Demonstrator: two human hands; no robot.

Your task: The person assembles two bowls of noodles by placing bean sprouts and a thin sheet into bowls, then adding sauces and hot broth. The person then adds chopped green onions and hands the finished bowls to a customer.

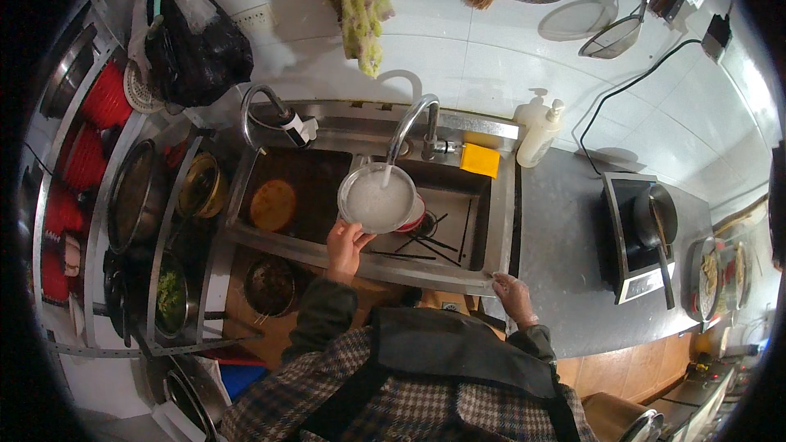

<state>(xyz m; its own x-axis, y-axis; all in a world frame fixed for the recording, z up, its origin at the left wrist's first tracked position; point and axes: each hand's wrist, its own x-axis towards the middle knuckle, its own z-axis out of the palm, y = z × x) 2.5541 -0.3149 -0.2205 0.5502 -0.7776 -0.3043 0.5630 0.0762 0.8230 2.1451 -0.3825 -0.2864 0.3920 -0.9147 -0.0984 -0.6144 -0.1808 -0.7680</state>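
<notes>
My left hand (345, 247) is closed on the near rim of a round bowl (377, 206), tilted over the middle of the double sink (393, 259). Water from the curved tap (413, 119) runs into it, and the inside looks whitish and cloudy. Partly hidden behind the bowl, a red item (416, 217) sits in the right basin near the drain. Several dark chopsticks (446, 254) lie around it. My right hand (514, 298) holds nothing and rests its fingertips on the sink's front right corner.
An orange-brown round dish (273, 205) sits in the left basin, by a second tap (260, 102). A yellow cloth (480, 160) and a pump bottle (540, 135) stand right of the tap. A pan (655, 214) sits on a cooktop (620, 233) at right. Shelves with bowls (170, 286) flank the left.
</notes>
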